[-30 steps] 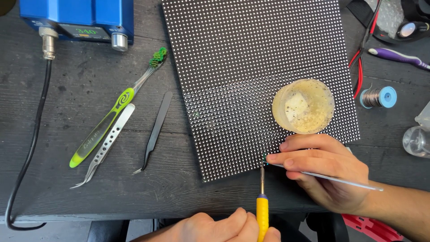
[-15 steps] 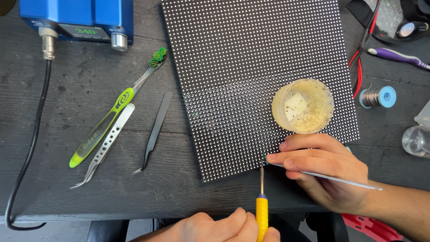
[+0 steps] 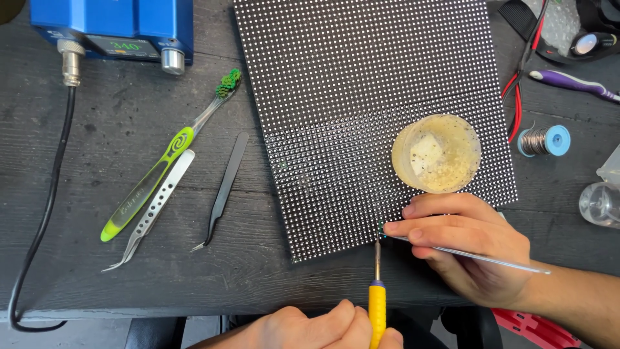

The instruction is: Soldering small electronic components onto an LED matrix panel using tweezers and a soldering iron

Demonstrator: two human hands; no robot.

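A black dotted panel (image 3: 361,103) lies on the dark wooden table (image 3: 97,103). My left hand (image 3: 316,326), at the bottom edge, grips a yellow-handled soldering iron (image 3: 377,297) whose tip touches the panel's lower edge. My right hand (image 3: 468,245) rests on the panel's lower right corner and pinches a thin silver wire or tweezer (image 3: 478,256), its end meeting the iron tip. A round yellowish tub of paste (image 3: 436,154) sits on the panel just above my right hand.
A blue soldering station (image 3: 116,29) with a black cable (image 3: 45,213) stands at top left. A green toothbrush (image 3: 165,161), silver tweezers (image 3: 152,210) and black tweezers (image 3: 223,190) lie left of the panel. A solder spool (image 3: 544,140), red wires (image 3: 516,97) and a purple tool (image 3: 571,83) are at right.
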